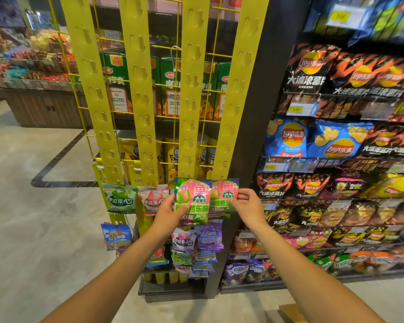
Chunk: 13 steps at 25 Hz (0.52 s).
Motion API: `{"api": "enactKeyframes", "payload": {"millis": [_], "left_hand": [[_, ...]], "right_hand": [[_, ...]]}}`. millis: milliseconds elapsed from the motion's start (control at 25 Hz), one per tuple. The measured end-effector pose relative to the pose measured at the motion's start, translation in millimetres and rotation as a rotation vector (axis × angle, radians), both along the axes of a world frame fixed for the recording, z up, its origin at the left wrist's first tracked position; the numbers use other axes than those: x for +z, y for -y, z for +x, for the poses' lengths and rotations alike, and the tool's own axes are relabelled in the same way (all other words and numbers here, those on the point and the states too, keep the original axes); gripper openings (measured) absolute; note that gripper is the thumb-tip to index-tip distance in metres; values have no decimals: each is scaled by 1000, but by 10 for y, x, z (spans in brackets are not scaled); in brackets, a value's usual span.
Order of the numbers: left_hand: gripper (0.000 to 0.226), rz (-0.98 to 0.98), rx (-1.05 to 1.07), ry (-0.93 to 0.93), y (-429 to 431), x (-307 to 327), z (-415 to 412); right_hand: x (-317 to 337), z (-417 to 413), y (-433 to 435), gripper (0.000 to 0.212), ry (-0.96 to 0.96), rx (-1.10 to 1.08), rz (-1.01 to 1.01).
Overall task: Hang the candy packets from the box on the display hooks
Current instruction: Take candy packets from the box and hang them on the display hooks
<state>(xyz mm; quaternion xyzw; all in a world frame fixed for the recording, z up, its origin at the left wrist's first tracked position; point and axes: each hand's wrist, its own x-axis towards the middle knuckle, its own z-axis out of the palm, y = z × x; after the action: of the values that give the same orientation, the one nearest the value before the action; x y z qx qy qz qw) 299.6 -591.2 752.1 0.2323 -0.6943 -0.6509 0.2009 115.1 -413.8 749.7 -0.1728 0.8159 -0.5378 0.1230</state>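
Left hand (170, 212) pinched a packet (193, 197) and right hand (248, 207) a second packet (224, 195), both at the foot of the strips (191, 89); judged light, limp, slick film, best held near the top seam

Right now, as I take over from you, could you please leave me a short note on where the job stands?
Left hand grips a green-and-pink packet at the foot of the third yellow strip.
Right hand pinches a matching packet beside it, under the fourth strip.
Whether either sits on a hook, I cannot tell.
Done: a green packet and a red-and-white packet hang to their left, more below.
Left: seat these two; upper hooks are bare.
Cardboard corner at lower right, contents hidden.
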Motion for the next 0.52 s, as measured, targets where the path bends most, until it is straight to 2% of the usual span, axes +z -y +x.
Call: {"api": "enactKeyframes", "payload": {"millis": [40, 120, 240, 320, 520], "left_hand": [[40, -4, -11, -2, -18, 8, -16], [30, 3, -31, -2, -93, 62, -49], [25, 20, -66, -9, -215, 117, -156], [20, 52, -77, -16, -314, 192, -222], [22, 98, -63, -2, -414, 289, -433]], "right_hand": [[38, 15, -40, 48, -2, -1, -13], [123, 57, -115, 45, -30, -6, -36], [209, 120, -192, 19, -36, 15, -85], [238, 156, -217, 12, -23, 72, -96], [321, 217, -195, 27, 37, 146, -142]]}}
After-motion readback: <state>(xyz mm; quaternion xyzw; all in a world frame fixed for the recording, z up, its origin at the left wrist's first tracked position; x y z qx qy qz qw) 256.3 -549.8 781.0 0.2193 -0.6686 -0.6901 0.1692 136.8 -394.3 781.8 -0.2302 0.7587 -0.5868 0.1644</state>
